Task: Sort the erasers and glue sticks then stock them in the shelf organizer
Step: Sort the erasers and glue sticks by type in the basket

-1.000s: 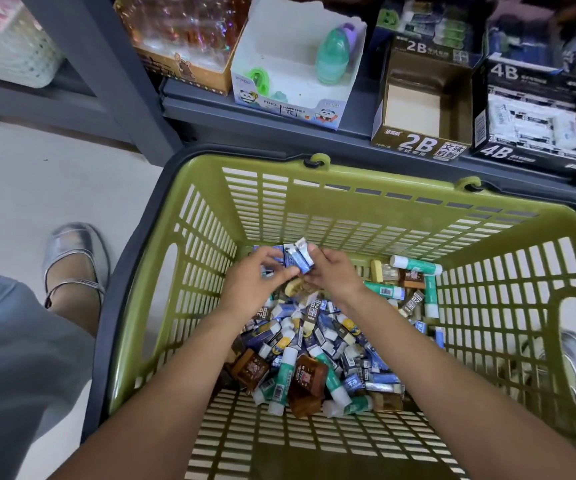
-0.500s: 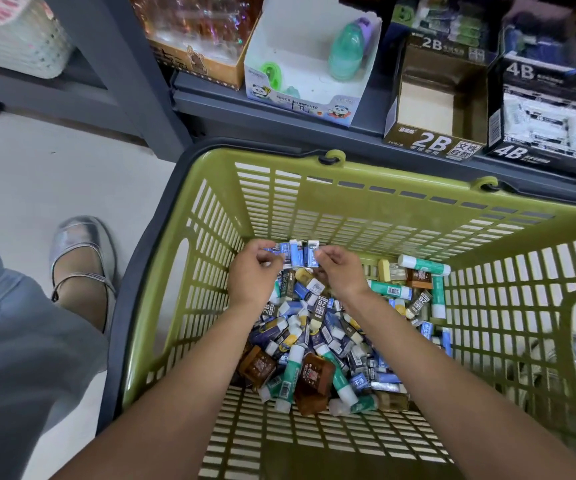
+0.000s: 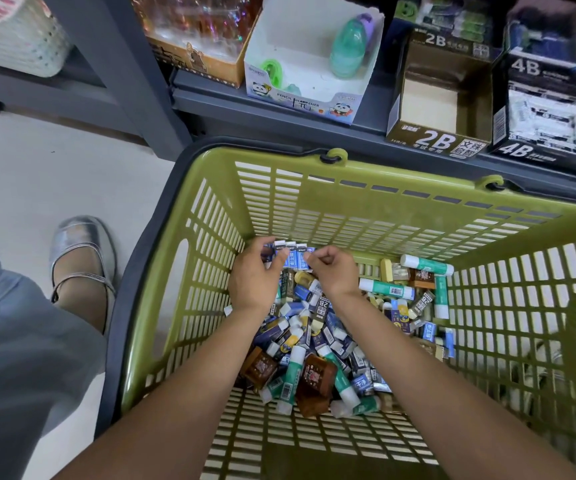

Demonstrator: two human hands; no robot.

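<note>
Head view looks down into the green basket [image 3: 366,209], where my two hands meet above the far end of a mixed heap. My left hand [image 3: 257,277] is curled round a row of blue erasers [image 3: 291,256], thumb on one side and fingers on the other, so the small blocks stand side by side, white ends up, instead of spilling. My right hand [image 3: 330,271] is closed in a pinch against the right end of that row; whether it holds another eraser or is only pressing the row together I cannot tell, since the fingertips are turned away from the camera.

Below the wrists lies the unsorted pile of erasers [image 3: 309,327], and green-and-white glue sticks [image 3: 387,289] lie both at its near end and along the right wall.

I judge this to be the gathering step: like erasers are being collected into one handful so they can go to the shelf [image 3: 272,109] together. The open 2B box [image 3: 439,102] just beyond the basket shows a bare floor, and the 4B box [image 3: 553,112] beside it is part filled.
</note>
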